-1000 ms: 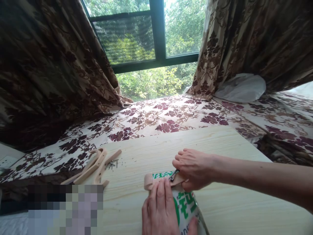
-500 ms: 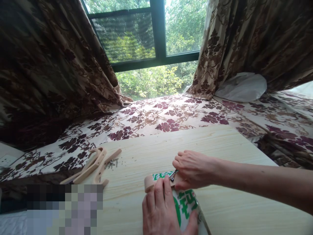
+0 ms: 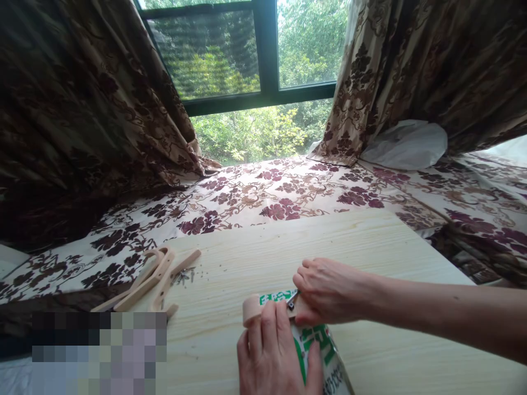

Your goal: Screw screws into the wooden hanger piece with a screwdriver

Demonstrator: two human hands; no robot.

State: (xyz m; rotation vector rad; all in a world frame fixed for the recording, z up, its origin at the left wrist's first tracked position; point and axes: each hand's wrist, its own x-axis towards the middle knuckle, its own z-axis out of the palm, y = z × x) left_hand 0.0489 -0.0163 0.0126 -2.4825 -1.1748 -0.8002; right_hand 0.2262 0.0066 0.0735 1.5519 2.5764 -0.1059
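A curved light wooden piece [image 3: 250, 310] lies on a white package with green print [image 3: 321, 343] at the front of the pale wooden table. My left hand [image 3: 274, 351] presses the piece down onto the package, fingers laid over it. My right hand [image 3: 329, 291] is closed round a small metal tool [image 3: 293, 297], whose handle is hidden in the fist. The tool's metal end meets the wooden piece beside a small dark fitting [image 3: 290, 305], just right of my left fingertips.
More curved wooden pieces [image 3: 160, 274] lie at the table's left edge, with several screws [image 3: 185, 275] beside them. Beyond the table [image 3: 370, 236] are flowered cloth [image 3: 247, 192], a white bag [image 3: 407, 145], curtains and a window.
My right hand has shifted slightly down and right with the metal tool, which has turned a little. The view has shifted slightly, and the package lies a little differently under my left hand.
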